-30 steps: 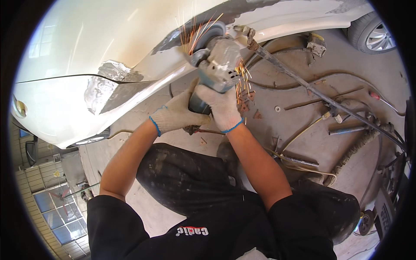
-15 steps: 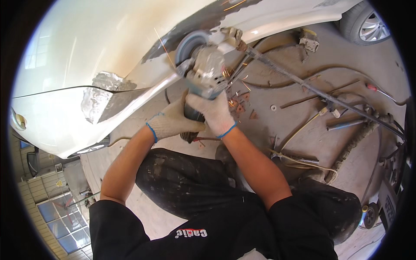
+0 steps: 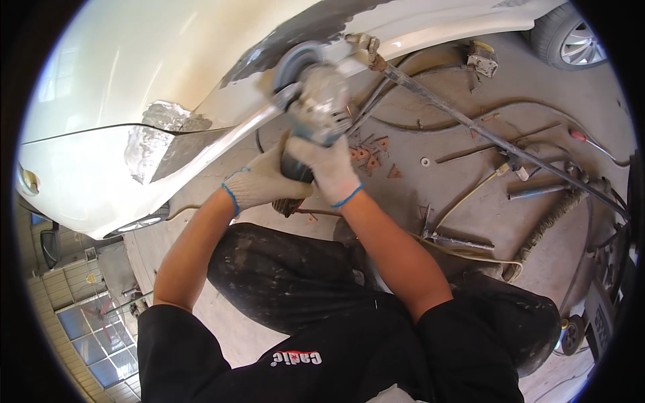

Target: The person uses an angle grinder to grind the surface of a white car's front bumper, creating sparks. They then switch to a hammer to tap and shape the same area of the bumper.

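Note:
Both my hands wear off-white knit gloves with blue cuffs. My left hand (image 3: 259,178) is wrapped round the rear of an angle grinder (image 3: 322,97), and my right hand (image 3: 327,168) grips its body just behind the metal gear head. The grinder's round disc (image 3: 297,62) is up by the lower side of a white car (image 3: 181,60), in front of a dark grey stripped patch (image 3: 269,48). Whether the disc touches the metal I cannot tell. A second patch (image 3: 151,151), silvery and rough, lies further left along the panel seam.
A long metal bar (image 3: 463,124) runs from a clamp (image 3: 366,50) on the sill toward the right. Small orange-brown triangular pieces (image 3: 368,158) lie on the floor. Around them are hoses, a red-handled tool (image 3: 579,136), a blue tube (image 3: 537,191) and a chain (image 3: 551,221).
Orange sparks flew from the disc before and none show now. The grinder has shifted slightly, and both hands keep their hold on it.

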`<state>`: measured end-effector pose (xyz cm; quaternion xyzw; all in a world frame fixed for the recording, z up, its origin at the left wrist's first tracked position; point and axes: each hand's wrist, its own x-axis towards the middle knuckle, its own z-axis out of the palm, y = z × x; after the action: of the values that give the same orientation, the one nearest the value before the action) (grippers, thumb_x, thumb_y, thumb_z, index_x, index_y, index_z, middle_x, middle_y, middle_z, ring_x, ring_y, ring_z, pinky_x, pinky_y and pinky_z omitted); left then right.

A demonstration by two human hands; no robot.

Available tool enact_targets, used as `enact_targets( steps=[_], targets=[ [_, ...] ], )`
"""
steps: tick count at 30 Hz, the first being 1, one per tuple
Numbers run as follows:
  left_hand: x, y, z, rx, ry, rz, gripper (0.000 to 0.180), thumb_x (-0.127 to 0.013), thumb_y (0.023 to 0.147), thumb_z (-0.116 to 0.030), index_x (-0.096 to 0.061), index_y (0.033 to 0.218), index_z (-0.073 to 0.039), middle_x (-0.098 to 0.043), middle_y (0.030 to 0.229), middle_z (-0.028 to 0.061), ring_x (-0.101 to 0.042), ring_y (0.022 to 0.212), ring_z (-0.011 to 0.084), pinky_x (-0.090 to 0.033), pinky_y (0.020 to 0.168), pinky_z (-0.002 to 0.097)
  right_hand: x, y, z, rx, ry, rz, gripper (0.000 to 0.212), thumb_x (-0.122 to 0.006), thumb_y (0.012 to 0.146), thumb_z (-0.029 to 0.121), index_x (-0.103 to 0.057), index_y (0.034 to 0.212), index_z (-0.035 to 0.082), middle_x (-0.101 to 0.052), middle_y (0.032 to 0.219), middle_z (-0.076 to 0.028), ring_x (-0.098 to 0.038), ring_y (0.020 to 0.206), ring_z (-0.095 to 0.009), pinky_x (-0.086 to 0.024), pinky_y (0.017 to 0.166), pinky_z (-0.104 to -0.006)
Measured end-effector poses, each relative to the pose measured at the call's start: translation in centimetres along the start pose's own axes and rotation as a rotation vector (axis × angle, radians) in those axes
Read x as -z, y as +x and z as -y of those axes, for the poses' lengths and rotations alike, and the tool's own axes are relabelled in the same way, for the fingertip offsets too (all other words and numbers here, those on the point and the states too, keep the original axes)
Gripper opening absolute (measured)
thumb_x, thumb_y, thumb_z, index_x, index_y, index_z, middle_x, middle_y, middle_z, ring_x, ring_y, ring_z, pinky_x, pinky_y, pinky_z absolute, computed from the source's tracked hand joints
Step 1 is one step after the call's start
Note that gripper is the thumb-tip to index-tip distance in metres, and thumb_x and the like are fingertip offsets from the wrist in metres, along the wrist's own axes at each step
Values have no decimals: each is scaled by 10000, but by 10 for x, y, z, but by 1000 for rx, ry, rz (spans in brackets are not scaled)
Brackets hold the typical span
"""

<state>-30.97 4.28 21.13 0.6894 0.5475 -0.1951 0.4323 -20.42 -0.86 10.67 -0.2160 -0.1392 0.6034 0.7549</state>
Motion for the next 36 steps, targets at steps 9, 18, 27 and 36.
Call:
enact_targets(
  steps=[9,18,27,36],
  targets=[
    [-3,-9,12,48,-164,-35,386,-779,720,-204,-643,977,50,-698,859,101,-666,751,143,-552,673,282,-9,0,-12,-87,-109,20,385,-766,758,100,-641,1112,15,-666,1029,-8,-611,917,-75,-515,814,-285],
    [2,-16,22,124,-158,126,323,-790,745,-145,-703,996,40,-735,875,118,-702,805,160,-565,716,307,-16,-5,-14,-170,-140,48,380,-780,733,125,-661,1074,6,-684,964,-10,-623,891,-94,-521,815,-284],
    [1,-18,48,70,-23,1,370,-817,734,-144,-718,1051,21,-741,955,98,-693,890,161,-555,821,299,-23,-4,-19,-72,-403,212,440,-793,706,182,-645,1078,0,-682,984,-67,-616,897,-100,-521,825,-303],
    [3,-15,47,106,-124,62,430,-805,747,-238,-686,1061,32,-723,936,89,-659,844,158,-533,784,283,-7,-2,-24,-150,-77,86,362,-761,734,83,-673,1080,18,-676,983,6,-621,894,-75,-517,785,-278]
  ],
)
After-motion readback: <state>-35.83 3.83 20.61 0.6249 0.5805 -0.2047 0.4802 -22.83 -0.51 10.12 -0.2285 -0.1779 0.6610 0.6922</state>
